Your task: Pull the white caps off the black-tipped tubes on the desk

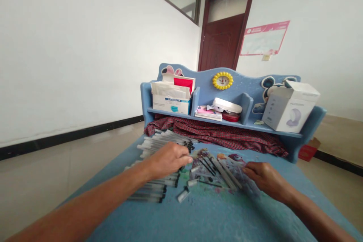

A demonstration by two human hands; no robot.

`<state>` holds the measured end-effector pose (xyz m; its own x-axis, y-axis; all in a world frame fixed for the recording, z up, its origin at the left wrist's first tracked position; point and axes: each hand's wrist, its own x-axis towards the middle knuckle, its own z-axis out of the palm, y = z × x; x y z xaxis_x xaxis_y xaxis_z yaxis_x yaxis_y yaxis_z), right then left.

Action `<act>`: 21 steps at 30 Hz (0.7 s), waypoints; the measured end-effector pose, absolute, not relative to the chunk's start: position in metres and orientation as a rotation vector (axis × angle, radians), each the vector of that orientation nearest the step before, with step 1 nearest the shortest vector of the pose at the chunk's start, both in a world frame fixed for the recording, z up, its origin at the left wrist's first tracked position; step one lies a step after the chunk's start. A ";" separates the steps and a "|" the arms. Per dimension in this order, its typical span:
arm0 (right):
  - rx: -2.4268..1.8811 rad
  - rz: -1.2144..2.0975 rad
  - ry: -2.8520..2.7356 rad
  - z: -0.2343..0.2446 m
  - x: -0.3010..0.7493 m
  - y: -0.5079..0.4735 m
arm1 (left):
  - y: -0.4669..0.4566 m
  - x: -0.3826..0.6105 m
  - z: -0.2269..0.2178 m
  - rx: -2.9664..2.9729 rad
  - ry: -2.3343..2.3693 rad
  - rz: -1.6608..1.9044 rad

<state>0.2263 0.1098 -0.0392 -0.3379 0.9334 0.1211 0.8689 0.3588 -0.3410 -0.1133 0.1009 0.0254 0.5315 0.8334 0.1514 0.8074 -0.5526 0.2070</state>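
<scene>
My left hand is closed in a pinch above the right side of a pile of clear pens with black ends. What its fingers hold, if anything, I cannot make out. My right hand is also closed, thumb against the fingers, to the right of some loose clear pen barrels; anything in its grip is too blurred to name. Between the hands lie thin black pen refills and several short clear caps. More pens lie in rows beneath my left forearm.
The blue desk has paint-like stains. Along its back runs a bunched plaid cloth under a blue shelf. On the shelf stand a mask box, booklets, a red round case and a white box.
</scene>
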 end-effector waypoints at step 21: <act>-1.704 -0.283 -2.467 -0.052 0.127 0.114 | 0.120 -0.110 0.004 2.851 1.519 0.153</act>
<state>0.1267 0.1143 -0.0521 -0.3542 0.9109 0.2118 0.9352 0.3450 0.0802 -0.1097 0.1204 0.0042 0.5553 0.8220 0.1263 0.8307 -0.5556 -0.0366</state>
